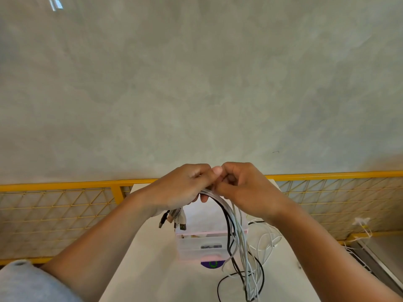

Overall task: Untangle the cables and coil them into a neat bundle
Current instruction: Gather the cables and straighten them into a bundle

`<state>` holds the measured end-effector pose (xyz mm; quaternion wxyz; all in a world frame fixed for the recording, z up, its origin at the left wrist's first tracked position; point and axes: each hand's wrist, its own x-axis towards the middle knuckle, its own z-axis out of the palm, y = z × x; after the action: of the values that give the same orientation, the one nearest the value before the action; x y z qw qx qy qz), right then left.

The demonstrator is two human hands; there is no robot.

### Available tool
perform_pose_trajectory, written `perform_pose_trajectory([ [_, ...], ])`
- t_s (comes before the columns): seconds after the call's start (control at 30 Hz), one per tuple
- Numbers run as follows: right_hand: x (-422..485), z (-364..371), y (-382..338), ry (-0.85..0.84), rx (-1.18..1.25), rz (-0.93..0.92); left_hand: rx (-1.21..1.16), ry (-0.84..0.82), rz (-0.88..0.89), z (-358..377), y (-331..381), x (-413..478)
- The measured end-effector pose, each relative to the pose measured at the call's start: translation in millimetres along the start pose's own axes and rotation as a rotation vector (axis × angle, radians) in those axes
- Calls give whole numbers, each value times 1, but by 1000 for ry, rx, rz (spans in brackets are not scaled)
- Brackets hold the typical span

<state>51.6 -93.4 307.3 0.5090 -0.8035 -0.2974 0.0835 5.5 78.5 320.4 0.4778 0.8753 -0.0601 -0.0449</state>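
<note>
A bunch of white and black cables (234,232) hangs from my two hands, raised above the white table (152,269). My left hand (183,188) grips the bunch near its plug ends, and several USB plugs (174,219) stick out below its palm. My right hand (242,186) pinches the same cables right beside the left, thumbs nearly touching. The strands arc down to the right and trail in loose loops (246,280) on the table. More white cable (266,238) lies tangled on the table further right.
A clear plastic box with pink trim (200,245) stands on the table under my hands, a purple round thing (212,264) at its front. A yellow mesh fence (65,205) runs behind the table before a grey wall. White cords (362,225) hang on the fence at right.
</note>
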Motion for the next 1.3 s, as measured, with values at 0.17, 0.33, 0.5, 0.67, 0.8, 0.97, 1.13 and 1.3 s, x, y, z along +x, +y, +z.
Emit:
perform_pose_trajectory([
  [0.17,2,-7,3,-18,160,49,-82,-27,33,-5,-5,-1],
  [0.33,1,-14,2,-126,384,157,-100,-73,84,-8,-5,-4],
  [0.5,1,-25,3,-168,495,228,-51,-83,108,-10,-8,-5],
  [0.67,2,-34,9,-108,406,175,-45,-21,75,-12,-13,-4],
  [0.8,3,-39,15,-116,264,173,30,19,75,-17,-13,-2],
  [0.97,4,-38,19,-10,174,251,43,36,63,-19,-16,-5],
  [1.13,5,-44,23,91,153,190,79,40,7,-20,-25,-6],
  [1.3,4,-44,29,198,82,107,124,-32,-51,-25,-29,-9],
])
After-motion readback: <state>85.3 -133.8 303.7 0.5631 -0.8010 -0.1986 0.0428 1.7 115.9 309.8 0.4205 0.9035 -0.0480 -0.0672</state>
